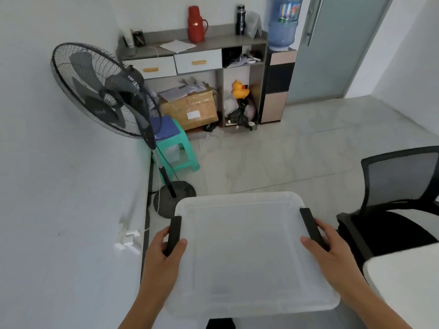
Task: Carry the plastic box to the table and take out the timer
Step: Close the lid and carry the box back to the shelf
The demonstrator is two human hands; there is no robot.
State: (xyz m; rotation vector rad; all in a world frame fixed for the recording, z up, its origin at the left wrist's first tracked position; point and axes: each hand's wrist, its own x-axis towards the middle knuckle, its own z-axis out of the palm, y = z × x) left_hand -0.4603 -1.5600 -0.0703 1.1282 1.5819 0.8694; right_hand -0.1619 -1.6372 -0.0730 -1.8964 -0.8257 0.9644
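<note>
I hold the plastic box (251, 252) in front of me, lid on, clear of the floor. My left hand (164, 257) is clamped on the black latch (174, 233) at the box's left side, thumb lying on the lid, fingers wrapped under the edge. My right hand (332, 250) grips the black latch (311, 227) at the box's right side the same way, thumb on the lid. The lid is frosted; I cannot tell what lies inside, and no timer shows. Just right of the box stands a black mesh chair (392, 198), and below the chair, at the box's near right corner, the rounded white edge of the table (403, 281) comes into view; the box is not on it. Left of the box a white wall runs, with a white plug block (128, 236) low on it. Just beyond the box's far left corner sits the round base of a standing fan (107, 91). Farther beyond the box, a green stool (175, 150), a cardboard carton (190, 110), a shelf unit with a yellow duck (240, 90), and a water dispenser (282, 22).
</note>
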